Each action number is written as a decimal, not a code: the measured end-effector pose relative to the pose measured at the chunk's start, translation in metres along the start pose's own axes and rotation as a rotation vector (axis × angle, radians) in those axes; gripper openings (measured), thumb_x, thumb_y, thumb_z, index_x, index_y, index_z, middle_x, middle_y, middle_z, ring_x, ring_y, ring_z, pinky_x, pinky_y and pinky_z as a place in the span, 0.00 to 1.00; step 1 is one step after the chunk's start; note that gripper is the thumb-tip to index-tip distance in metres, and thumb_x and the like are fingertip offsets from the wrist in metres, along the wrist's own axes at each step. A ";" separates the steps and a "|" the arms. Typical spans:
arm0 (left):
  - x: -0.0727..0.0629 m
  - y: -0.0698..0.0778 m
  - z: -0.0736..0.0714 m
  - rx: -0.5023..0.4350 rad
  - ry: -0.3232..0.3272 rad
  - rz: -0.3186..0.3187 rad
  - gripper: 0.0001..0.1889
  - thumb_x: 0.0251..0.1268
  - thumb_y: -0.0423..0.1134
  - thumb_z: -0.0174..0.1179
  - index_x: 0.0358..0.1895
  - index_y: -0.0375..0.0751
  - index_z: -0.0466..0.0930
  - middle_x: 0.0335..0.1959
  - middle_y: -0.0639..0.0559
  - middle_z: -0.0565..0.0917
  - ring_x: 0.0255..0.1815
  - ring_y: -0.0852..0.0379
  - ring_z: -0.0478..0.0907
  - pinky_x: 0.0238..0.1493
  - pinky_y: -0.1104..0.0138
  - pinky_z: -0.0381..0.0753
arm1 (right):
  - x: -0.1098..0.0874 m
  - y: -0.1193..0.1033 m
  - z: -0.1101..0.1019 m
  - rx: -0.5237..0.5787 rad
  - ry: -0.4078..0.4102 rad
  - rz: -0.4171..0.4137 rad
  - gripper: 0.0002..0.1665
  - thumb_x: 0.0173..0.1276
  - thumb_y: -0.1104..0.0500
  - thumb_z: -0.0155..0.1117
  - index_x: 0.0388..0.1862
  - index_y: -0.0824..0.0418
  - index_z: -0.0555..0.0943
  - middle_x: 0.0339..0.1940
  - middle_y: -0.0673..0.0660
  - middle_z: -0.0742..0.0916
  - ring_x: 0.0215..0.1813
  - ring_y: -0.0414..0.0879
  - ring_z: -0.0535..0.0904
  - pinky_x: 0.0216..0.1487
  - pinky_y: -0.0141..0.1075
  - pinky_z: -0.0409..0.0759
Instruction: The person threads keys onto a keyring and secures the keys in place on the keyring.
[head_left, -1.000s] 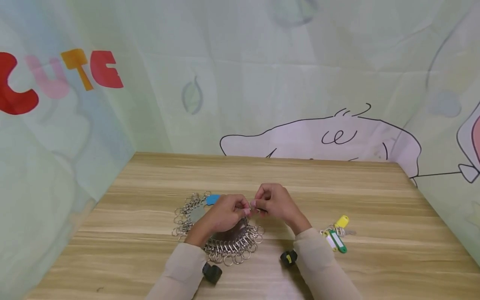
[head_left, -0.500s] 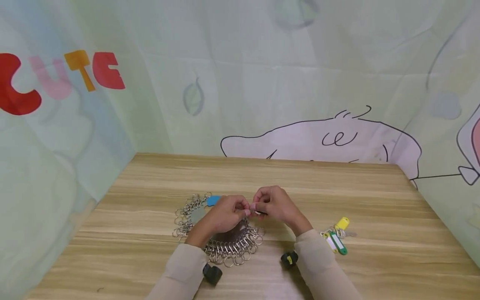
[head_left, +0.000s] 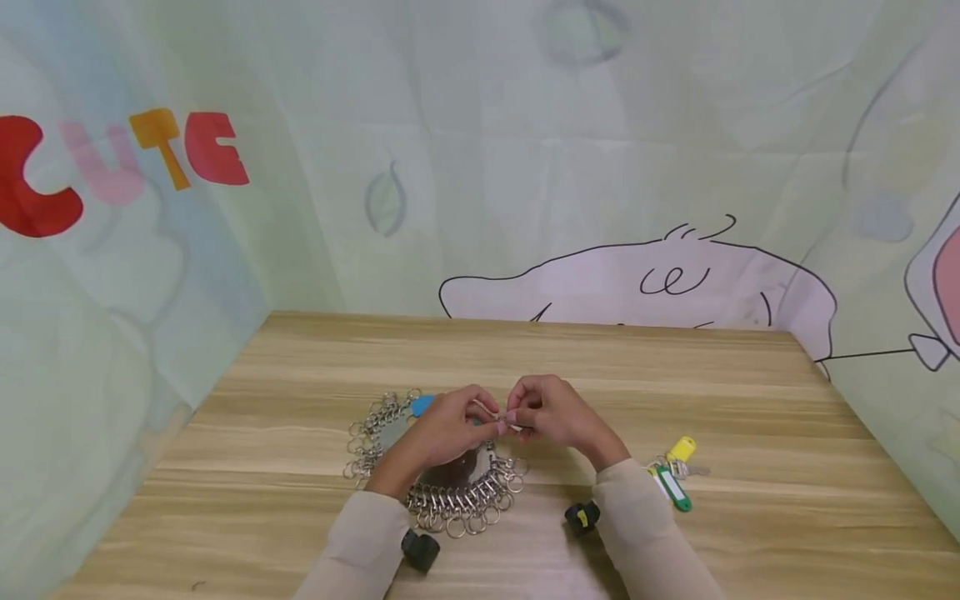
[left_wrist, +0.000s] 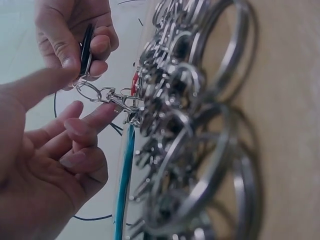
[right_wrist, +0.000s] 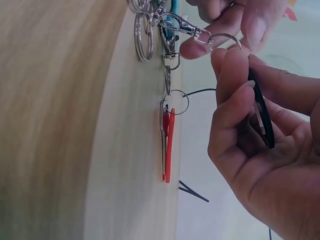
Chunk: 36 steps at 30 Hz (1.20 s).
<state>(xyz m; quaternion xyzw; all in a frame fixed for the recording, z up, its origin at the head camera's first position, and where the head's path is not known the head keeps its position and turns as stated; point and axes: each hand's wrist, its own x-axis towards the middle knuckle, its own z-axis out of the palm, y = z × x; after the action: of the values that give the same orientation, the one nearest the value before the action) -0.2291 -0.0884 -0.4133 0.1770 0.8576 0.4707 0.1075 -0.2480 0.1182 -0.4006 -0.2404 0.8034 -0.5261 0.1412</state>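
My left hand and right hand meet at the right edge of a round plate fringed with swivel clasps and split rings. In the right wrist view, my right hand holds a black key tag with a metal key against its palm. Its thumb and index finger are at a split ring linked to a swivel clasp. My left thumb presses at this same ring, while a left fingertip supports the clasp from beneath. A red key tag and key hang from a neighbouring clasp.
To the right on the wooden table lie keys with a yellow tag and a green tag. A blue tag shows at the plate's far edge. A printed cloth hangs behind the table.
My left index finger has lifted away from its thumb, and the thumb reaches further right to the right fingertips. The right hand stays nearly in place.
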 end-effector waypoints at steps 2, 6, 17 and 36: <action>0.000 0.000 0.000 0.003 -0.015 0.016 0.19 0.65 0.42 0.69 0.55 0.42 0.77 0.41 0.54 0.87 0.38 0.57 0.81 0.38 0.59 0.79 | 0.000 0.000 0.000 0.009 -0.009 0.003 0.05 0.70 0.74 0.60 0.34 0.68 0.78 0.25 0.61 0.86 0.25 0.52 0.83 0.32 0.52 0.83; 0.000 0.000 0.002 0.045 -0.031 0.072 0.23 0.62 0.38 0.71 0.59 0.44 0.77 0.44 0.53 0.85 0.31 0.56 0.77 0.32 0.61 0.77 | 0.000 0.001 -0.001 0.035 -0.016 0.016 0.05 0.70 0.74 0.58 0.35 0.68 0.78 0.25 0.60 0.86 0.25 0.51 0.83 0.33 0.49 0.83; 0.003 -0.004 0.003 0.097 -0.005 0.098 0.12 0.64 0.34 0.68 0.50 0.41 0.83 0.39 0.57 0.85 0.34 0.58 0.78 0.34 0.62 0.77 | -0.002 0.000 -0.005 0.085 -0.055 0.024 0.05 0.69 0.76 0.56 0.39 0.72 0.77 0.30 0.65 0.86 0.28 0.52 0.83 0.36 0.48 0.84; 0.002 -0.005 0.003 0.044 -0.025 0.070 0.12 0.67 0.40 0.66 0.49 0.38 0.85 0.38 0.53 0.87 0.39 0.58 0.83 0.43 0.60 0.81 | -0.003 -0.006 -0.006 -0.084 -0.024 -0.082 0.12 0.63 0.79 0.58 0.36 0.66 0.83 0.29 0.55 0.87 0.29 0.60 0.83 0.32 0.50 0.82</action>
<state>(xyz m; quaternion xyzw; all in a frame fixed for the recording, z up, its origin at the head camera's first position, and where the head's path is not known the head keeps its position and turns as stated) -0.2307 -0.0881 -0.4188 0.2152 0.8595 0.4532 0.0978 -0.2468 0.1224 -0.3925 -0.2849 0.8126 -0.4943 0.1189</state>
